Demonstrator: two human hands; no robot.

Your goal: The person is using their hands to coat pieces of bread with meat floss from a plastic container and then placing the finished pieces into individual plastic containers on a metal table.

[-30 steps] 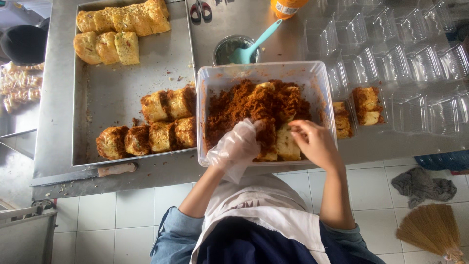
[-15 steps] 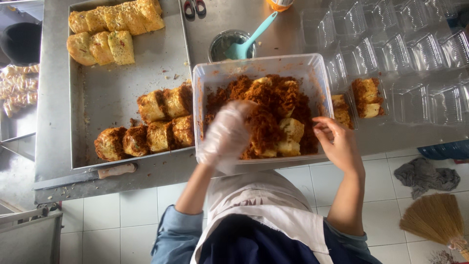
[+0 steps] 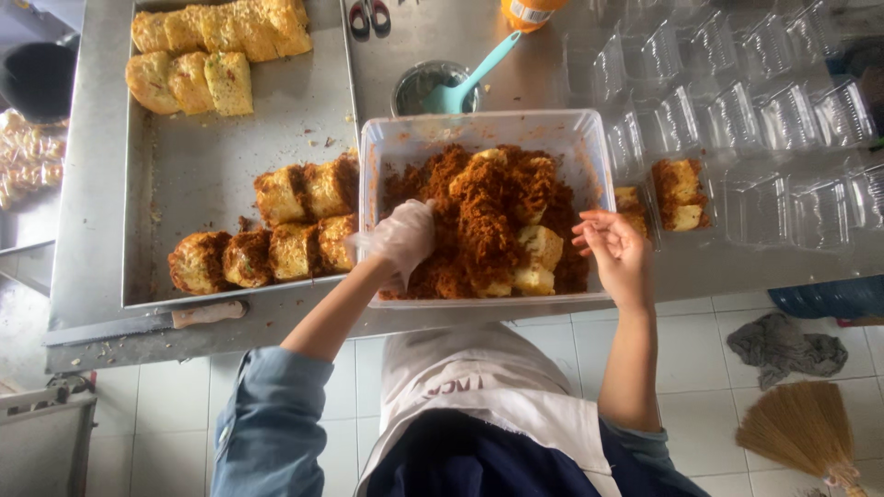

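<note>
I've got a clear plastic tub (image 3: pixel 391 147) sitting on the steel desk (image 3: pixel 516 55), square to the front edge, heaped with brown shredded floss (image 3: pixel 479 207). Pale yellow cake pieces (image 3: pixel 539 247) poke out of the heap, some half buried, a few bare near the front right corner. My gloved left hand (image 3: pixel 401 241) is pressed into the floss at the tub's left side; my bare right hand (image 3: pixel 615 250) sits open at its right rim.

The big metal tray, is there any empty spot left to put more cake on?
Yes. The tray is bare in its middle, between the plain cake pieces at the top and the crumb-coated pieces at the bottom. The tub, with both hands there, is crowded.
</note>
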